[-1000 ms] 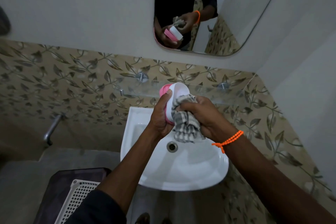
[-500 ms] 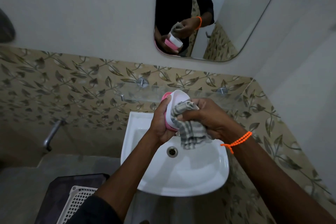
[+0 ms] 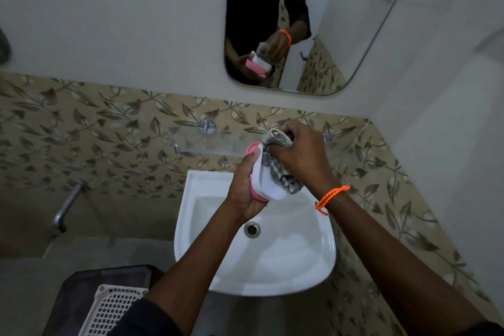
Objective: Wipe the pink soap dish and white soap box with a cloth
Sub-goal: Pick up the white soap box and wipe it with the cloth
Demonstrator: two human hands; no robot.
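My left hand (image 3: pixel 245 191) grips the white soap box (image 3: pixel 266 183) with the pink soap dish (image 3: pixel 252 148) stacked behind it, both tilted on edge above the sink. A grey checked cloth (image 3: pixel 281 174) is bunched in my right hand (image 3: pixel 297 155), which presses it against the inside of the white box near its upper end. Only a pink rim of the dish shows at the top and bottom. The mirror reflects both hands with the box, dish and cloth.
A white sink (image 3: pixel 313 267) with a drain (image 3: pixel 252 229) lies below the hands. A glass shelf (image 3: pixel 212 144) runs along the leaf-patterned tiles. A tap (image 3: pixel 68 204) sticks out at left; a white basket (image 3: pixel 114 305) stands at lower left. The mirror (image 3: pixel 341 22) hangs above.
My right hand has slid the cloth upward along the white box, from its lower middle to its top end. The left hand keeps holding the box and dish.
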